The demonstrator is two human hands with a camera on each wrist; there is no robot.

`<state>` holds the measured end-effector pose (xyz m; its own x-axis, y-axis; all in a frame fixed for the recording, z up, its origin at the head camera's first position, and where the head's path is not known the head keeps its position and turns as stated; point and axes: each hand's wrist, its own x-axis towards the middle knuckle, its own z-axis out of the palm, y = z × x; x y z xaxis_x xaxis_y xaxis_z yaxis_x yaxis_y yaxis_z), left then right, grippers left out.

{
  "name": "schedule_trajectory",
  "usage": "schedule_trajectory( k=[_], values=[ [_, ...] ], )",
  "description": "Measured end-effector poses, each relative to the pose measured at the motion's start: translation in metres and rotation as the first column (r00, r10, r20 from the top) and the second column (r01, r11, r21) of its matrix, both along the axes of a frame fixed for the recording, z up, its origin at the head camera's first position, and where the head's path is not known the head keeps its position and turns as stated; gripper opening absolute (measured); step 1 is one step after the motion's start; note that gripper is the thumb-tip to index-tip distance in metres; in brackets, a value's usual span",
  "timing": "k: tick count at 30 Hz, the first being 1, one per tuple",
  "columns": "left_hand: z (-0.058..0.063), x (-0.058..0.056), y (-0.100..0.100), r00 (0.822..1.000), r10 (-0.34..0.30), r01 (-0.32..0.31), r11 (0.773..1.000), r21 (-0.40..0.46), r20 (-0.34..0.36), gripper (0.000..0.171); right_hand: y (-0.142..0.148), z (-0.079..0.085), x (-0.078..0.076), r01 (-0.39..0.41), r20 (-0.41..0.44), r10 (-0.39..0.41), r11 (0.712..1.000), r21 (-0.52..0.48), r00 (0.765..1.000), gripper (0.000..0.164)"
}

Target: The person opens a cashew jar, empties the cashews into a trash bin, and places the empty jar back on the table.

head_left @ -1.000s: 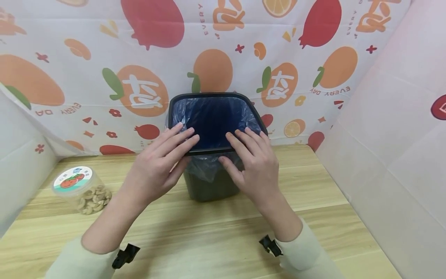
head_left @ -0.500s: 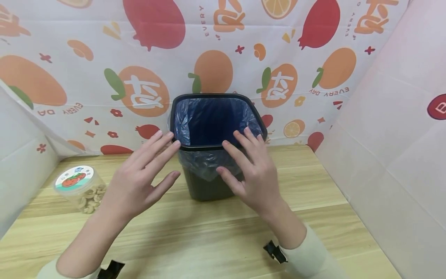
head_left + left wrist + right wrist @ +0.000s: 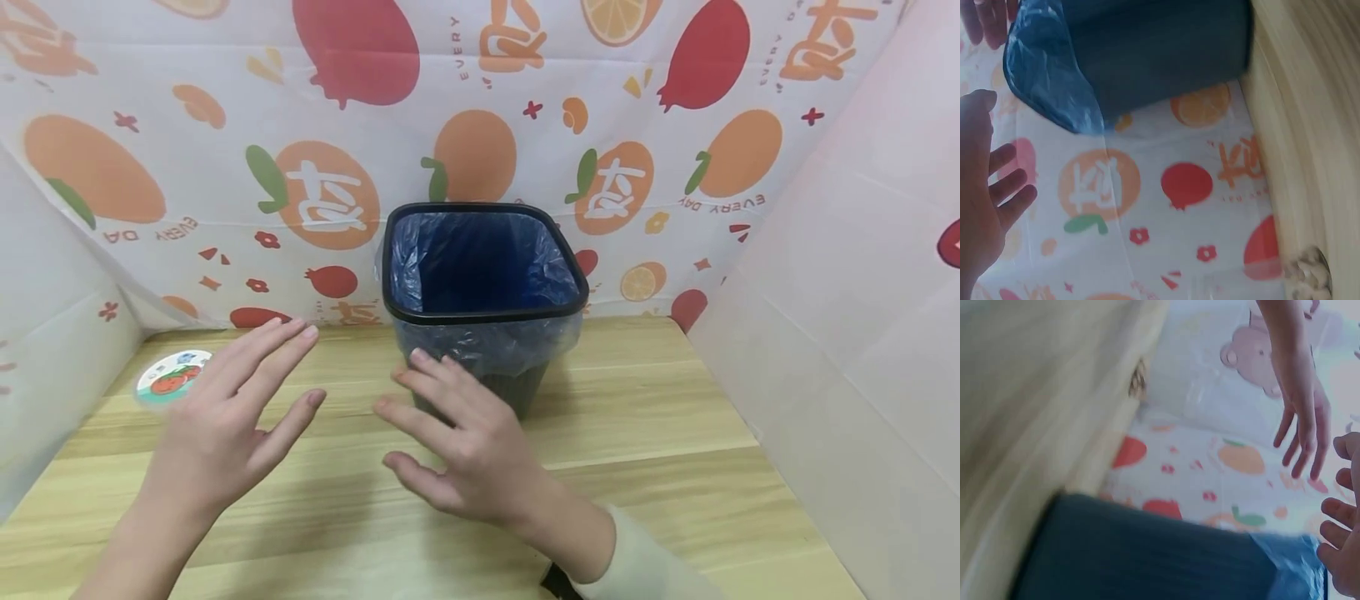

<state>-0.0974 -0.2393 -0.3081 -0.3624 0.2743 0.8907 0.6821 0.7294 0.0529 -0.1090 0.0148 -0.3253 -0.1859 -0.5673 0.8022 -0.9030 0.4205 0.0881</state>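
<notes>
A dark trash can [image 3: 480,392] stands upright at the back of the table, lined with a clear bluish plastic bag [image 3: 502,346] that is folded over under its black rim [image 3: 483,317]. My left hand [image 3: 221,425] hovers in front of a round plastic jar [image 3: 167,379] and hides most of it; its fingers are spread and hold nothing. In front of the can is my right hand [image 3: 465,442], fingers loosely bent and nothing in them. It covers part of the can's lower front in the head view. Cashews [image 3: 1310,275] in the jar show at the left wrist view's corner.
The wooden table [image 3: 637,467] runs up to a fruit-printed cloth [image 3: 330,75] right behind the can. Pale side walls [image 3: 832,333] bound the table on the left and right.
Both hands have come off the trash can's rim. The left hand moved left and toward me, in front of the jar; the right moved down and to the left.
</notes>
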Motion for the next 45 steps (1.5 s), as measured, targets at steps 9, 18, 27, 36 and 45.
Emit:
schedule_trajectory(
  k=[9, 18, 27, 36, 45],
  values=[
    [-0.019, -0.005, -0.050, 0.992, 0.120, -0.121, 0.993, 0.008, 0.046, 0.056, -0.049, -0.030, -0.008, -0.085, 0.180, 0.073, 0.995, 0.056, 0.981, 0.047],
    [-0.039, -0.011, -0.098, 0.954, 0.267, -0.270, 0.963, 0.000, 0.139, 0.059, -0.096, -0.053, -0.018, -0.083, 0.386, 0.010, 0.981, 0.175, 0.922, 0.056],
    [-0.053, -0.016, -0.128, 0.897, 0.342, -0.334, 0.939, -0.076, 0.281, 0.053, -0.151, -0.067, -0.031, -0.036, 0.580, -0.182, 0.938, 0.345, 0.794, 0.076],
    [-0.058, -0.027, -0.140, 0.849, 0.363, -0.349, 0.931, -0.108, 0.384, 0.057, -0.199, -0.078, -0.047, -0.019, 0.877, -0.150, 0.984, 0.179, 0.457, 0.095],
    [-0.068, -0.031, -0.146, 0.792, 0.404, -0.368, 0.914, -0.170, 0.457, 0.059, -0.241, -0.096, -0.054, 0.088, 0.961, -0.076, 0.995, 0.055, 0.267, 0.112]
  ],
)
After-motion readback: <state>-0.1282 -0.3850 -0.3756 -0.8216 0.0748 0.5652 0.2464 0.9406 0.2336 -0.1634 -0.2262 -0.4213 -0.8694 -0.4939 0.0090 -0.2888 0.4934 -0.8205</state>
